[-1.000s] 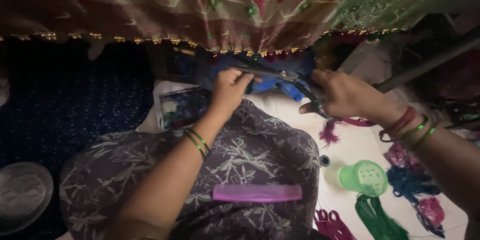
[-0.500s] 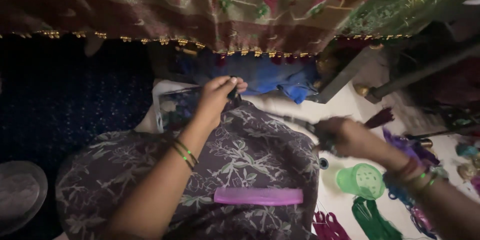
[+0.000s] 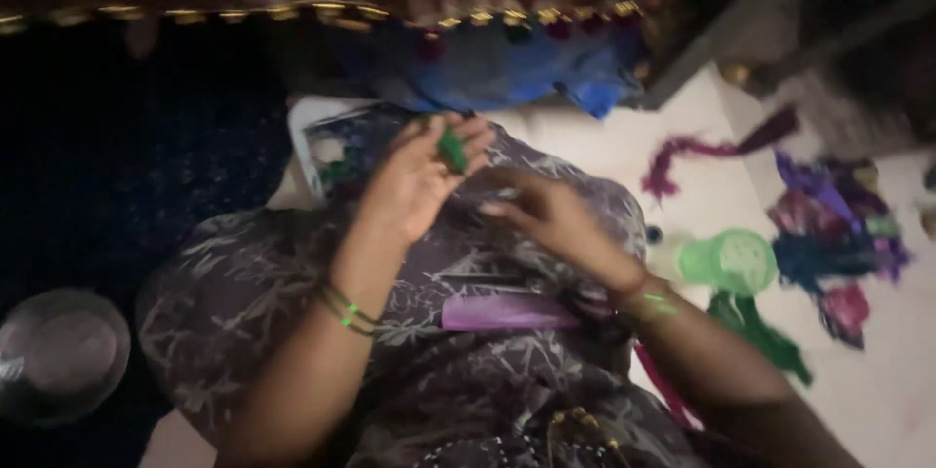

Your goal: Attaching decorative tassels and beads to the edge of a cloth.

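Clear glass, a round bowl (image 3: 60,356) sits at the near left on the dark blue floor cloth (image 3: 136,156). Right of it, grey leaf-print cloth (image 3: 487,370) covers the lap. Above the lap, the left hand (image 3: 414,180), green bangles (image 3: 346,307) at its wrist, pinches a small green piece (image 3: 451,149) between thumb and fingertips. Just right of it, the right hand (image 3: 546,214) hovers with fingers loosely curled; blur hides whether it grips anything. Nearer on the lap, under the right wrist, lie dark scissors (image 3: 487,283) and a purple comb (image 3: 507,312), side by side. Far behind the hands lies blue cloth (image 3: 526,73), under a hanging gold-trimmed fabric edge (image 3: 322,10). Right of the lap, on the white floor (image 3: 877,400), stand a green cup (image 3: 736,261) and scattered coloured tassels (image 3: 838,234)
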